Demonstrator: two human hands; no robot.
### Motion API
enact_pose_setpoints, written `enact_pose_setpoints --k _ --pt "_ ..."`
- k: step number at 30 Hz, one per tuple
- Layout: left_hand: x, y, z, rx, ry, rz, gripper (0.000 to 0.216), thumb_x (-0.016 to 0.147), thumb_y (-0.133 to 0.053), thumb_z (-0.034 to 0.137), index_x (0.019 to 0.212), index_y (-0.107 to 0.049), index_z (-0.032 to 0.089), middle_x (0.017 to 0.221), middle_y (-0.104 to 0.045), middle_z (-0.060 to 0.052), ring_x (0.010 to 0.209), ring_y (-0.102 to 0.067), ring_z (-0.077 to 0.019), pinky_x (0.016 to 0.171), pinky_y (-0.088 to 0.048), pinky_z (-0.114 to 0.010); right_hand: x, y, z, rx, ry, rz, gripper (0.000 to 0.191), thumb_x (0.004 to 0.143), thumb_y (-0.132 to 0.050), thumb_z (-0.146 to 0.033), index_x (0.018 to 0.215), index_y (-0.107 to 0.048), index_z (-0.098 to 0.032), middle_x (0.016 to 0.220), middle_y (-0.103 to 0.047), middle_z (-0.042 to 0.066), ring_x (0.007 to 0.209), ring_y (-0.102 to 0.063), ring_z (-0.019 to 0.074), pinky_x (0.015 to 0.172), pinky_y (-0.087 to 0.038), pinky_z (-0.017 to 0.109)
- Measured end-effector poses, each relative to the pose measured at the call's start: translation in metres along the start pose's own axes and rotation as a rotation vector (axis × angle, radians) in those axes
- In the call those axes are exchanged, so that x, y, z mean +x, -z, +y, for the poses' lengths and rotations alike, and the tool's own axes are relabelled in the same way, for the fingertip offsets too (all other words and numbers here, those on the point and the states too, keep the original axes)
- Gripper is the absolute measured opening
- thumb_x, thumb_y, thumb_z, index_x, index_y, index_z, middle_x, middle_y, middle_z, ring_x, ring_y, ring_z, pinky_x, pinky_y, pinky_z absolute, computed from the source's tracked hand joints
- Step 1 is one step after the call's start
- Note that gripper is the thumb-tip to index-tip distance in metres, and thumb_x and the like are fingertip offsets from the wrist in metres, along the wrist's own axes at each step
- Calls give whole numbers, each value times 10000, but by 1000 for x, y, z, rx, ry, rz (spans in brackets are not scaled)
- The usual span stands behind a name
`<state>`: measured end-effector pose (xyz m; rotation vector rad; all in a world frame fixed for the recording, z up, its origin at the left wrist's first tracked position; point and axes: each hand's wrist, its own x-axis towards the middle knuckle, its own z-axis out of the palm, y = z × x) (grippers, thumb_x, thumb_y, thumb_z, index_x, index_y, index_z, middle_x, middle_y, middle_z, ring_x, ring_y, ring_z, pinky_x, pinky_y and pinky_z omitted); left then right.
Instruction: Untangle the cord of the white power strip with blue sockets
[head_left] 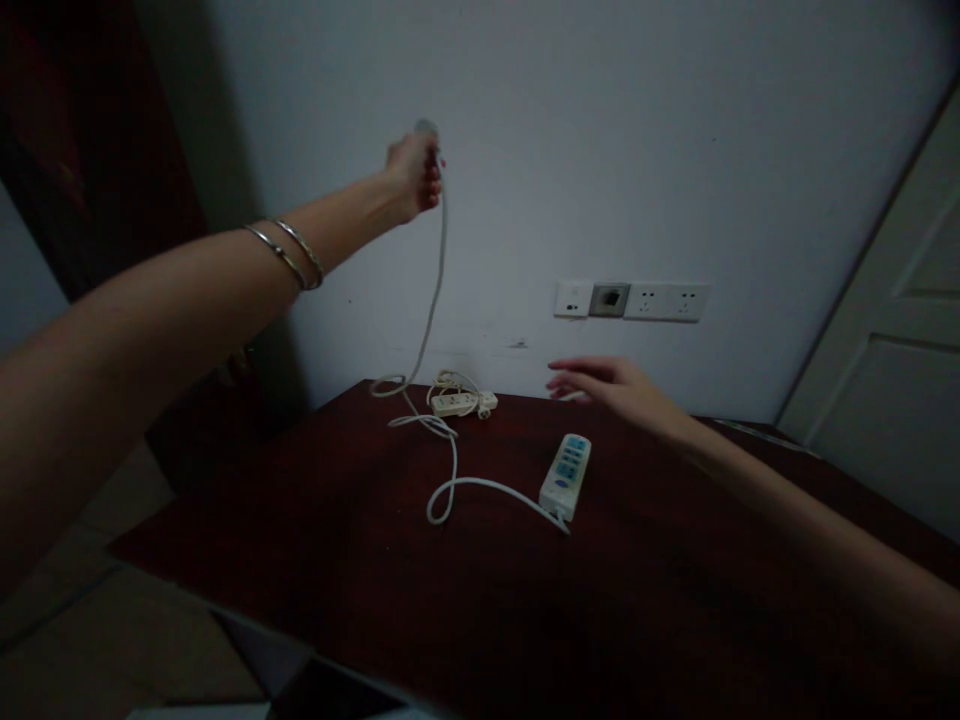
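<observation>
My left hand (415, 178) is raised before the wall, its fingers closed around the plug (426, 127) of a white power cord. From there the cord (439, 270) hangs down to the table, where it lies in loose loops and runs to a white power strip (566, 475) with blue socket faces. Above and behind that strip hovers my right hand (600, 383), fingers stretched to the left and slightly apart, touching neither strip nor cord. A pale sliver shows under its fingertips, too blurred to name.
A second, cream power strip (454, 403) with its cord bundled lies at the back of the dark red table (337, 550). Wall sockets (664, 302) sit above the table's back edge. A white door (892, 300) stands at the right.
</observation>
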<state>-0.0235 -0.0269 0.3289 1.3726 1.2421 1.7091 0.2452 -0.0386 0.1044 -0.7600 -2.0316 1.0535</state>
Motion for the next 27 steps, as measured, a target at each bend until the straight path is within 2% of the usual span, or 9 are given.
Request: enact_pose_setpoints --k 3,4,6,10,12,16,21,23,27 --pt "-22 -41 -23 87 -22 -81 251 837 -488 203 608 -405 146 534 -340 41 440 -246 -30 431 -181 -185 28 -5 -25 235 7 146 317 822 -543 -276 1111 -517 -149 1131 -582 107 926 -599 153 777 -480 280" --pt "-29 -54 -32 155 -25 -171 271 852 -473 208 596 -408 145 537 -331 39 437 -246 -29 447 -189 -188 35 -8 -31 304 6 171 297 828 -540 -291 1093 -509 -159 1160 -566 103 939 -595 153 774 -480 276" --pt "-45 -76 -52 183 -19 -226 247 833 -512 204 606 -465 121 537 -332 37 442 -297 -30 470 -216 -187 45 -12 -39 417 14 205 238 845 -520 -324 1030 -502 -176 1145 -570 90 904 -601 149 741 -484 272" --pt "-70 -104 -83 294 -138 -330 245 802 -574 210 596 -519 89 546 -387 16 479 -389 -42 486 -269 -195 51 -12 -44 543 106 222 164 870 -471 -322 947 -494 -180 831 -609 42 674 -590 113 646 -482 258" --pt "-77 -109 -92 332 -188 -350 278 789 -603 234 567 -516 92 544 -418 3 478 -397 -44 479 -289 -202 48 -8 -44 571 140 220 170 873 -467 -332 900 -501 -167 634 -523 -13 524 -504 79 567 -455 225" --pt "-86 -107 -111 272 -254 -406 288 807 -595 319 613 -564 108 552 -456 1 461 -401 -45 478 -332 -208 36 -2 -39 587 142 191 207 853 -516 -369 835 -489 -165 516 -307 -86 405 -290 40 425 -318 166" --pt "-100 -89 -171 59 -164 -395 296 822 -547 392 693 -595 130 574 -520 -7 519 -510 -94 556 -448 -252 30 6 -36 686 141 182 153 839 -499 -204 712 -420 -172 519 -270 -79 405 -233 37 364 -192 152" --pt "-109 -76 -200 124 -51 -534 293 808 -553 406 694 -613 142 612 -584 -36 566 -557 -122 573 -462 -261 32 14 -39 737 129 200 158 849 -472 -188 697 -431 -172 502 -255 -81 390 -203 39 345 -163 159" --pt "-131 -42 -237 410 186 -987 192 699 -676 386 666 -685 198 614 -652 -41 630 -605 -160 669 -480 -271 36 44 -58 836 122 349 231 904 -407 -192 709 -526 -157 426 -207 -94 361 -155 34 331 -111 167"
